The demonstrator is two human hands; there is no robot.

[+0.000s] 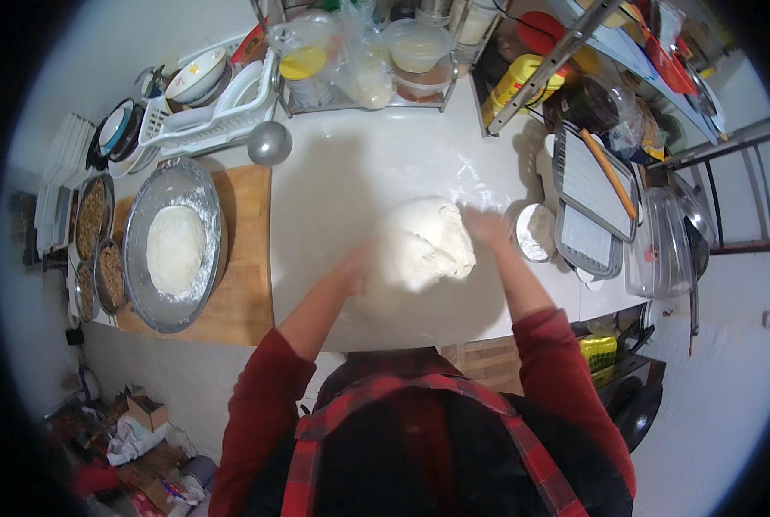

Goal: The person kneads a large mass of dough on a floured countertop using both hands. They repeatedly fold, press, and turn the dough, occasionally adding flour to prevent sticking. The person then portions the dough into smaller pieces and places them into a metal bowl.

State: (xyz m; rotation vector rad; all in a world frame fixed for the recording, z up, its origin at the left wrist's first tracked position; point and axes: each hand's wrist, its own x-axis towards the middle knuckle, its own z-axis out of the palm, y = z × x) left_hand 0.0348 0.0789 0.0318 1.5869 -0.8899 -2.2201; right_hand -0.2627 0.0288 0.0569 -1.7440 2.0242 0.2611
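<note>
A large, lumpy piece of white dough (433,242) lies on the pale countertop (333,181) before me, its left side blurred. My left hand (359,262) is at the dough's left edge, smeared by motion, so its fingers and any grip are unclear. Just off the dough's right side is my right hand (485,226), also blurred, with its finger shape hard to make out. Some loose flour (478,184) is scattered beyond the dough. At the left, a smooth oval of dough (177,251) rests in a floured metal bowl (214,258) on a wooden board (249,258).
A container of flour (535,232) stands right of my right hand, beside stacked trays (592,252) with a rolling pin (608,173) on top. A metal ball-shaped object (269,143), a dish rack (230,132) and a metal shelf (365,110) line the back. Bowls of filling (109,274) sit far left.
</note>
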